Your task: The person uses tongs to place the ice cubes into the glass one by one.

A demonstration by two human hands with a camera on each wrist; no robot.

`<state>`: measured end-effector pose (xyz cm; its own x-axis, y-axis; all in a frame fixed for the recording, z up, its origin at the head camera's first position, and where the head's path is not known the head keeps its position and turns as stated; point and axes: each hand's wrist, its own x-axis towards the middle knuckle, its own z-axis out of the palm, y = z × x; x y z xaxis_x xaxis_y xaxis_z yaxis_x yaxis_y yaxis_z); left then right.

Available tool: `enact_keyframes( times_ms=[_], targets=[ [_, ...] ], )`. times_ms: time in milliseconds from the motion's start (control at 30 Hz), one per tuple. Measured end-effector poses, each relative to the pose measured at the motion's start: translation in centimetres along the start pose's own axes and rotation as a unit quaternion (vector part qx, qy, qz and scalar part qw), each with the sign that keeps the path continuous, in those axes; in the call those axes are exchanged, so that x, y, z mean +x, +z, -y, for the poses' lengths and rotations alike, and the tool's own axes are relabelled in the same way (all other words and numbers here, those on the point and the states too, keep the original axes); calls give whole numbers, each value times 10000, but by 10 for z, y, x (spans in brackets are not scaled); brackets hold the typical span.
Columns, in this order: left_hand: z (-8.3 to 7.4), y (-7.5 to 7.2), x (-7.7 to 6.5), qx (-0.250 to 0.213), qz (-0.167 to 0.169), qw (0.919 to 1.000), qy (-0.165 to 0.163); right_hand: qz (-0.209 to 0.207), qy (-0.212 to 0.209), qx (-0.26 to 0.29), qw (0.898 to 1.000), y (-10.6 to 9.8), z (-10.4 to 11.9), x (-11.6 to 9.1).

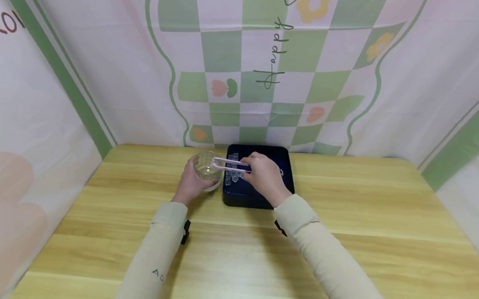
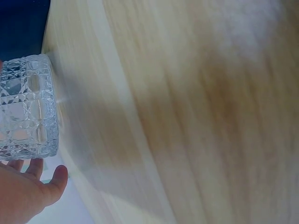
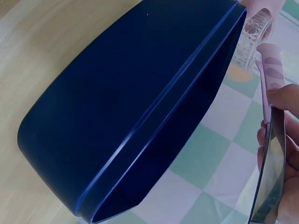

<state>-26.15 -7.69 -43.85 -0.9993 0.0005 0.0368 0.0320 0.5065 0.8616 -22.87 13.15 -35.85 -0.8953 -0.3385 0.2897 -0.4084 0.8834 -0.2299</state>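
Observation:
My left hand (image 1: pixel 191 183) grips a clear cut-glass tumbler (image 1: pixel 214 185), fingers around its left side. The left wrist view shows the tumbler (image 2: pixel 28 109) from the side, with its square-patterned wall and part of the hand (image 2: pixel 23 191). My right hand (image 1: pixel 265 175) holds tongs (image 1: pixel 231 169) with pale pink tips; the tips point left and overlap the tumbler's mouth. In the right wrist view, the thumb and fingers pinch the tongs (image 3: pixel 273 70) around their shiny handle. Below the right hand lies a dark blue box (image 1: pixel 239 199) with silvery markings on top.
The box (image 3: pixel 107 102) sits at the back of the wooden table (image 1: pixel 229 262), just right of the tumbler. Behind it hangs a green and white checked cloth (image 1: pixel 261 51). White printed cloths line both sides.

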Motion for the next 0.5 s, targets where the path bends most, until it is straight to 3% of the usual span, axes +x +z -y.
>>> enact_keyframes(
  times_ms=[500],
  targets=[
    [3,0,2,-53,7,10000,54,157,7,-113,9998,1,3,2]
  ],
)
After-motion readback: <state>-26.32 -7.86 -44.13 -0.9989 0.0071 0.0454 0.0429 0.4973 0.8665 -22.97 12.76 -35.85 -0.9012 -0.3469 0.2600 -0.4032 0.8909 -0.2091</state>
